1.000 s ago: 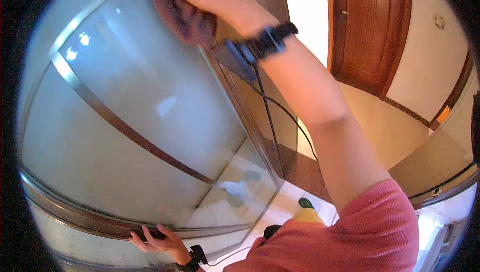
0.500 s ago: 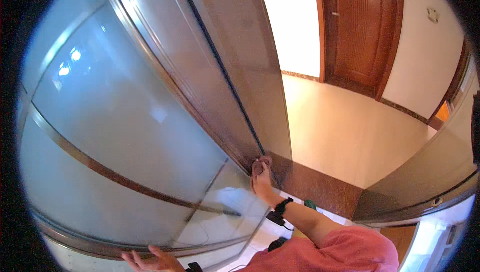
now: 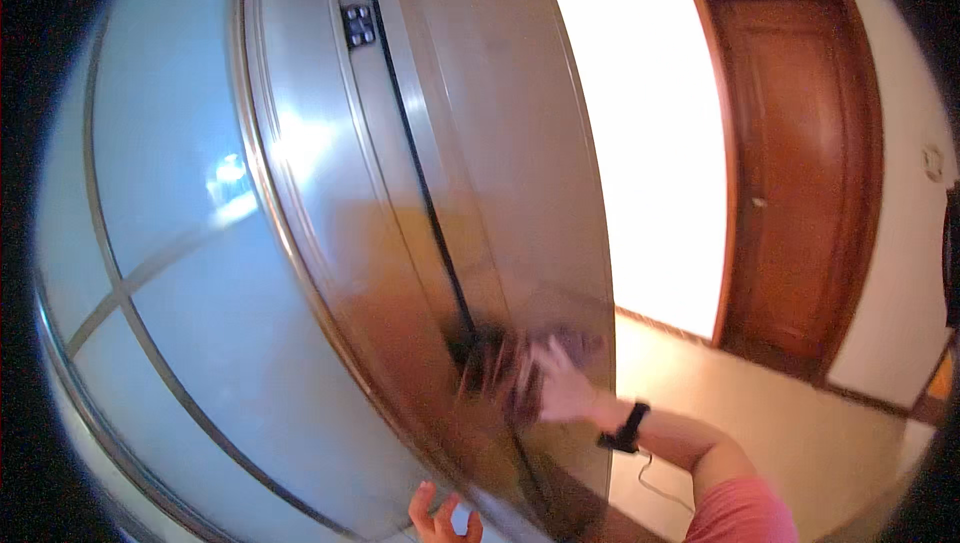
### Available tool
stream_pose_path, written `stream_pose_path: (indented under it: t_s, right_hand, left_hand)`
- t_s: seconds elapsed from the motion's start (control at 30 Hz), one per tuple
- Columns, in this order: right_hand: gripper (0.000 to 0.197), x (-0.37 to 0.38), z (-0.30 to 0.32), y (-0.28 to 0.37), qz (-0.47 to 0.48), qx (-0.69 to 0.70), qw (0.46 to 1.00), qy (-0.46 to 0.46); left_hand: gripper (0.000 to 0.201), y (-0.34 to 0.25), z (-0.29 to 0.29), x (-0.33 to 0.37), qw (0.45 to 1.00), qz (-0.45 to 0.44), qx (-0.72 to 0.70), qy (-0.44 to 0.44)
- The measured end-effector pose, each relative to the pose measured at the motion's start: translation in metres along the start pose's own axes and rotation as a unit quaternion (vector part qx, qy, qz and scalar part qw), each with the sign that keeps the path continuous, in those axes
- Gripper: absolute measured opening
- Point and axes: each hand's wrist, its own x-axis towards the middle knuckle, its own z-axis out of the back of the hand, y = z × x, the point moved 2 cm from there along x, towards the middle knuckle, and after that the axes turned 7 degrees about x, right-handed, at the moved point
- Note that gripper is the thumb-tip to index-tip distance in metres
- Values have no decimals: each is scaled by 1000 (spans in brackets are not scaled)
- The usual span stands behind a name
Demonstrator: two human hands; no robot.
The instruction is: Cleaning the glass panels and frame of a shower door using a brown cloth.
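A tall glossy metal door frame point(image 3: 350, 273) stands in front of me, a dark groove running down its length. Low on its face is my right hand point(image 3: 568, 383), fingers spread over a brown cloth point(image 3: 520, 393) and pressing it to the metal. Motion smears the cloth and fingertips, and dark reflections beside them blur the cloth's outline. A black band point(image 3: 627, 428) with a thin cord circles the right wrist. My left hand point(image 3: 442, 521) shows only in part at the lower edge, its fingers loosely bent and apart, holding nothing. It is near the frame's lower left side.
Large pale blue glass panels point(image 3: 220, 343) with metal bars fill the left. A small dark plate point(image 3: 358, 27) sits high by the groove. Beyond the frame are a pale floor point(image 3: 670, 373), a white wall point(image 3: 650, 143) and a closed reddish-brown wooden door point(image 3: 795, 163).
My right hand has moved with the cloth from the frame's bottom to a higher spot. My left hand has shifted right. The view has tilted up, showing more of the frame and wooden door.
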Motion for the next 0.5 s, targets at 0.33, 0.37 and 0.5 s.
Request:
stream_pose_path:
  t_s: [0.33, 0.37, 0.5]
  right_hand:
    - [24, 131, 164, -90, 325, -224, 915, -86]
    - [23, 153, 195, -96, 317, -183, 923, -121]
    - [43, 255, 304, -128, 317, -110, 900, -277]
  left_hand:
    - [37, -50, -66, 22, 965, 38, 212, -151]
    - [37, -45, -73, 17, 962, 43, 219, -159]
    - [43, -29, -78, 28, 958, 4, 246, -144]
